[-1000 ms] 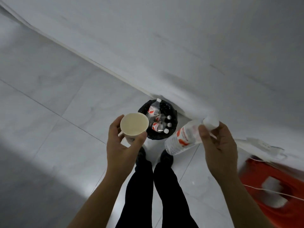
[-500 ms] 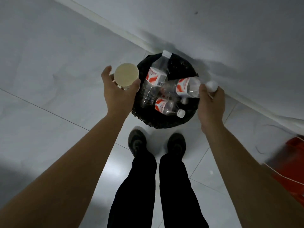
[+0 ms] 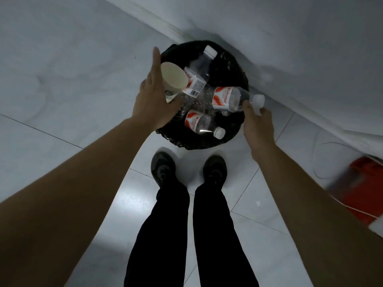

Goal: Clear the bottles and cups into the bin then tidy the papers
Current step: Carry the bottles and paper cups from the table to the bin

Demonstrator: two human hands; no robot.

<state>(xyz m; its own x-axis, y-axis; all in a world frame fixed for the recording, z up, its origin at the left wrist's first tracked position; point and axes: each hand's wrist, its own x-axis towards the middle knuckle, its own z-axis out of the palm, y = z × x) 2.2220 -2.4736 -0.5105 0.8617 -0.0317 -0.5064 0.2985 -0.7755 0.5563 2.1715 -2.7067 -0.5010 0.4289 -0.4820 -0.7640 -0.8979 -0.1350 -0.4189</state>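
Observation:
A round bin with a black liner (image 3: 241, 71) stands on the floor against the wall, right in front of my feet. Two clear bottles with red-and-white labels lie inside it, one near the front (image 3: 200, 123) and one at the back (image 3: 200, 66). My left hand (image 3: 152, 98) is over the bin's left rim with its fingers stretched straight. A cream paper cup (image 3: 173, 79) tips off its palm toward the bin, mouth facing up. My right hand (image 3: 258, 123) pinches the neck of a third bottle (image 3: 226, 98), which lies level across the bin's right side.
My two dark shoes (image 3: 163, 168) stand on pale floor tiles just short of the bin. A white skirting board (image 3: 165, 27) runs diagonally behind it. A red object (image 3: 362, 189) with a thin white cable sits on the floor at the right.
Both hands have moved over the bin. My left fingers have straightened and the cup has tilted inward. The bottle in my right hand has dropped lower over the bin.

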